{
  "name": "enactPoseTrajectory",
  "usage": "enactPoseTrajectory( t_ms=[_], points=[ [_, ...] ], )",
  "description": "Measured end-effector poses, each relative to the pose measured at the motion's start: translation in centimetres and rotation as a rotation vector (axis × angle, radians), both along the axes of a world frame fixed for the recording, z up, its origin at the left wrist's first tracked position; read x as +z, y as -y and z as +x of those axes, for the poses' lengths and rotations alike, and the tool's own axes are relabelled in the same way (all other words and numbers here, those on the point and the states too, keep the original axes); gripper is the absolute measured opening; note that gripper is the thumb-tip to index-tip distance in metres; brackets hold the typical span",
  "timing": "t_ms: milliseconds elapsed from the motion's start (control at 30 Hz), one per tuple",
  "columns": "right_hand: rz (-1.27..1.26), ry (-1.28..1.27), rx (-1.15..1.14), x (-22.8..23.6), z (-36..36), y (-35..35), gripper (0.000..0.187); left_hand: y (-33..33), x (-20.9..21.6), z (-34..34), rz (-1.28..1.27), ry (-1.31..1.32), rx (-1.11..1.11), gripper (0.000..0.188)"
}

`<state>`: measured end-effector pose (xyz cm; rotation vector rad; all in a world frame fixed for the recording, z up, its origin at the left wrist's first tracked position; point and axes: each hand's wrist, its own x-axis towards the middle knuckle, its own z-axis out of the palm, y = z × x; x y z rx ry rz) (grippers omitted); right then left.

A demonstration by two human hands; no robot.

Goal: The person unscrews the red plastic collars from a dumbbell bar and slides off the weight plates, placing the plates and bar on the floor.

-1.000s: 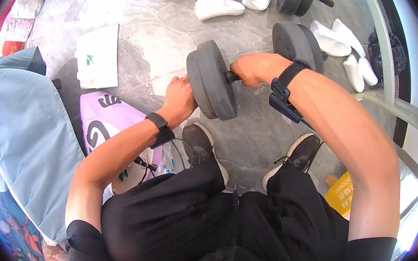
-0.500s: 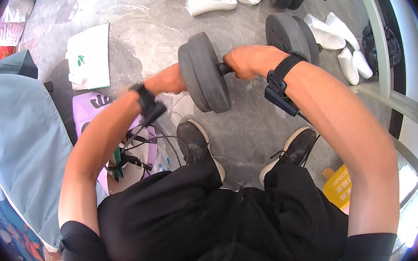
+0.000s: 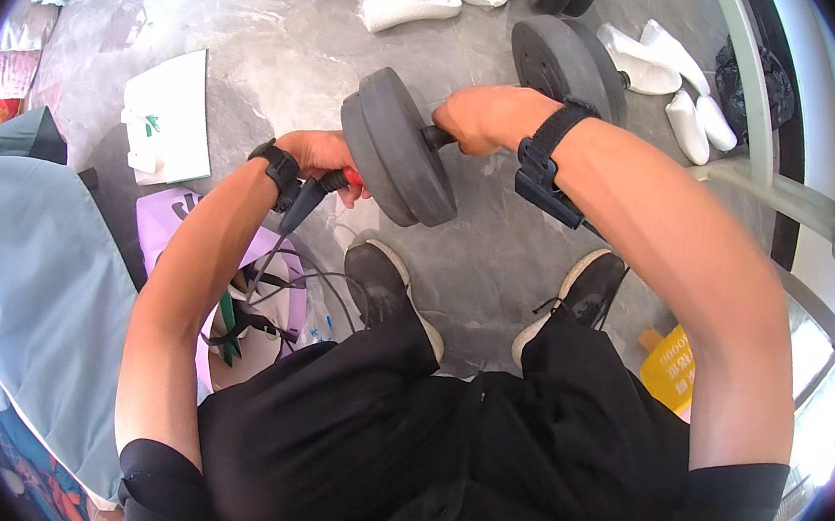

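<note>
A black dumbbell (image 3: 388,147) with thick round plates is held tilted above the floor, in front of my shoes. My right hand (image 3: 479,118) is wrapped round its bar, just right of the plates. At the plates' outer left side, my left hand (image 3: 319,154) curls round a red collar (image 3: 351,176) on the bar's end. Its fingers are partly hidden behind the collar and plates. Beside that collar shows a dark ridged piece, which looks like the bar's threaded end. A black strapped device sits on each wrist. More plates (image 3: 557,63) stand beyond my right hand, partly covered by it.
White wrapped padded pieces (image 3: 412,9) lie on the grey floor ahead. A purple bag (image 3: 164,226) with cables and a white booklet (image 3: 175,122) are at left, near a blue-grey cushion (image 3: 36,254). Pale metal legs (image 3: 775,200) and a yellow package (image 3: 668,370) are at right.
My left hand has shifted and turned at the dumbbell's left end, so the red collar now shows. My right hand keeps its hold. The whole view has shifted slightly.
</note>
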<state>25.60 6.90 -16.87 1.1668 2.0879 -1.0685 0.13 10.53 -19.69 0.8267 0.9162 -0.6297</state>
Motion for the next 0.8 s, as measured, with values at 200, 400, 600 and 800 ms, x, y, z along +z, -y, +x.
enactPoseTrajectory(
  t_ms=[200,400,600,800],
  points=[
    [-0.009,0.01,-0.023,0.8,0.2,0.4,0.031,6.4,-0.4,0.3,1.275,0.057,-0.325,0.026],
    [0.01,0.008,-0.048,0.6,-0.1,0.3,0.03,6.9,1.3,0.4,1.352,0.118,-0.252,0.027],
    [-0.007,0.01,-0.056,0.6,-0.4,-0.3,0.032,-0.7,1.2,1.0,-0.006,-0.01,-0.005,0.017],
    [-0.021,0.037,-0.054,0.4,0.5,0.0,0.034,6.4,0.2,1.2,0.864,0.047,-0.111,0.023]
  ],
)
